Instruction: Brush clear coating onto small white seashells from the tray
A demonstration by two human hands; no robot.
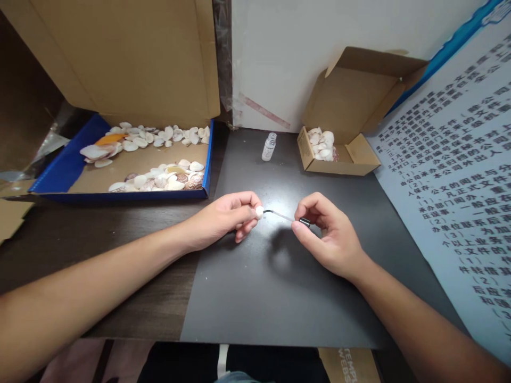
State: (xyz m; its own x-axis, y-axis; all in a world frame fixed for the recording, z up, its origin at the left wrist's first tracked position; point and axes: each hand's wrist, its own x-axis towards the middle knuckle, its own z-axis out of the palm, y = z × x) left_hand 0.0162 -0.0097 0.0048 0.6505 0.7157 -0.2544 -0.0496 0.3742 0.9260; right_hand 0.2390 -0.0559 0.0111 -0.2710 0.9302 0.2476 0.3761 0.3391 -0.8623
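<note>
My left hand pinches a small white shell above the dark grey mat. In my right hand is a thin brush with a black cap, held between thumb and fingers. The brush's dark tip reaches left to the shell; whether it touches is hard to tell. A small clear bottle with a label stands uncapped on the mat, behind my hands.
A blue-edged box with many shells lies open at the back left. At the back right stands a small open cardboard box with white shells. A printed sheet borders the right side.
</note>
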